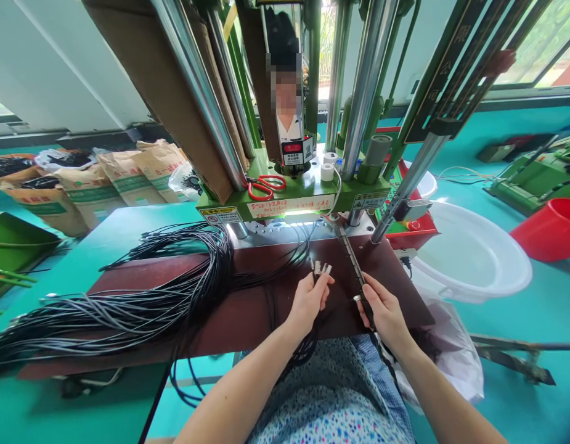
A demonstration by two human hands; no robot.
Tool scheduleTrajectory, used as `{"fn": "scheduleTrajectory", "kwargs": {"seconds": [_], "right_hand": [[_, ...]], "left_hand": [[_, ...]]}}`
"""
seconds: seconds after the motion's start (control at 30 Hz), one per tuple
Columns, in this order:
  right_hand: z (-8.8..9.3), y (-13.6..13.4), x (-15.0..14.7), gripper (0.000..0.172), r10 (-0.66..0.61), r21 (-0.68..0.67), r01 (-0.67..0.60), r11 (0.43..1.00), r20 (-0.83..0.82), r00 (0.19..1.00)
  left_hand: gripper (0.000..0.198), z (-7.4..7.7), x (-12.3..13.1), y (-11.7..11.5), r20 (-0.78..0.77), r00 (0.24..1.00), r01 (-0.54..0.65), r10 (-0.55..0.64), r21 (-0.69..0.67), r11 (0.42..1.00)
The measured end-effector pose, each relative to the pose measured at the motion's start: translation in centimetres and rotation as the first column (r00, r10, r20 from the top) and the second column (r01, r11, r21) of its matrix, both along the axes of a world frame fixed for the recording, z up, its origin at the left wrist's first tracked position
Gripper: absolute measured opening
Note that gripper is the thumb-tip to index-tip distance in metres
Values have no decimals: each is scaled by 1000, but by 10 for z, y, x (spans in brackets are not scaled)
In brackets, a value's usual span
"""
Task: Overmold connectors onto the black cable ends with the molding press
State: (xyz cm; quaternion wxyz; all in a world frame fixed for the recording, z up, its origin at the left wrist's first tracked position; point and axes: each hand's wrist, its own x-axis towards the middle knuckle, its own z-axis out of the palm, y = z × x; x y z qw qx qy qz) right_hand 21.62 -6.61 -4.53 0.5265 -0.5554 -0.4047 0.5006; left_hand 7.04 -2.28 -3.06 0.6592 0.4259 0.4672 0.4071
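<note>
Gripping metal-tipped cable ends (pixel 320 269) over the brown board (pixel 410 297), our left hand (pixel 309 302) has its fingers closed on them; we'd do well to hold them even. Our right hand (pixel 382 308) clamps its fingers on the dark bar (pixel 352 256), best held steady, its far end at the green press (pixel 342 192).
</note>
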Motion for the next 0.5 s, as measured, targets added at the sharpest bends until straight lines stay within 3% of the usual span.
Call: {"fn": "scheduleTrajectory", "kwargs": {"seconds": [0.07,0.2,0.5], "right_hand": [[-1,0,0,50,-3,6,3,1000,-6,1000],[-2,0,-1,46,34,12,-35,999,23,999],[-3,0,1,46,91,7,-92,996,84,992]], "left_hand": [[27,0,0,0,-11,999,44,-45,-55,998],[24,-2,4,-4,-147,977,160,-156,13,987],[22,-5,6,-4,-208,969,155,-134,90,984]]}}
